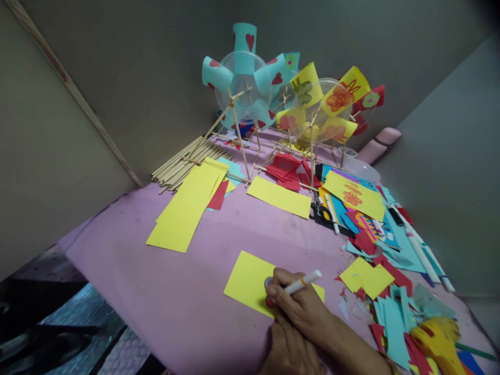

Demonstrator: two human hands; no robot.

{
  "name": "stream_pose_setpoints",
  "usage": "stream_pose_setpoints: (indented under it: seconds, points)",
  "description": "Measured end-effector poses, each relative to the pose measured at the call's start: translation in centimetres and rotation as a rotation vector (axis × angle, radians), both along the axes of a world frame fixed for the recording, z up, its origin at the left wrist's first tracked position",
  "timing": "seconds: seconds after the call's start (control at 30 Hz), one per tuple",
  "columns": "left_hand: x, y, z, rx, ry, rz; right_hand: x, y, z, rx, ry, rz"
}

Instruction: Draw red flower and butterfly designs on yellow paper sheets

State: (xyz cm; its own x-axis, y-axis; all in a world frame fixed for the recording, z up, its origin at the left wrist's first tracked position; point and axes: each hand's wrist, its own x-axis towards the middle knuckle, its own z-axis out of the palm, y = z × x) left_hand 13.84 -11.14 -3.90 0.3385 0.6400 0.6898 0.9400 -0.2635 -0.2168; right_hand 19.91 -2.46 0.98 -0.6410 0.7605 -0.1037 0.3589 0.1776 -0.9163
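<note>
At bottom centre, the right hand [300, 301] pinches a white marker [307, 280] over a yellow paper rectangle [247, 281]. The left hand [288, 348] lies just below, its grip impossible to tell.

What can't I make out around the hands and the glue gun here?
- Head view: the tip of the held white marker, hidden by the right hand.
- Head view: any marks on the covered part of the yellow paper, also behind that hand.
- Head view: the wrist of the left hand, cut off by the bottom edge.
- Head view: the lower end of the yellow glue gun, cut off there too.
</note>
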Motion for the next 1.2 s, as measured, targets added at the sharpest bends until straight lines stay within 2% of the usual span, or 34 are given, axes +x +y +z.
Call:
stream_pose_setpoints:
  seconds: [0.43,0.7,1.2]
  points:
    - [-0.13,0.01,0.03,-0.022,0.024,0.011,-0.16,0.07,0.19,-0.014,0.016,-0.040]
    - [-0.14,0.12,0.13,-0.005,0.021,0.011,-0.29,-0.09,-0.30,-0.054,0.061,-0.074]
    - [-0.16,0.20,-0.05,0.025,0.029,0.023,-0.23,-0.29,-0.02,-0.069,0.020,-0.127]
